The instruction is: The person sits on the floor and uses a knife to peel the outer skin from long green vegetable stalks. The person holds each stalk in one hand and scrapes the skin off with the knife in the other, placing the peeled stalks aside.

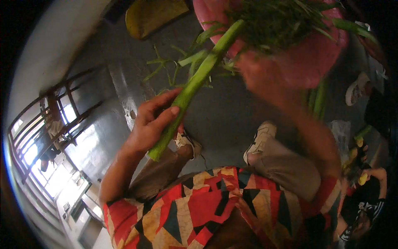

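My left hand (155, 119) is closed around the lower part of a long green vegetable stalk (199, 73), which slants up and to the right over the floor. Near the stalk's upper end, my right hand (256, 70) is blurred, just in front of a pink plastic basin (298, 71). Whether its fingers hold anything cannot be made out. A heap of green peelings or shreds (273, 28) fills the basin and hangs over its rim. More green strips (169, 67) lie scattered on the floor to the left of the basin.
A yellow-ended object (136, 21) lies on the dark floor at the top. More long green stalks (319, 99) lie beside the basin. At the right edge another person (363, 193) holds something yellow-green; a shoe (357, 88) is above them. Barred windows (40, 149) are at the left.
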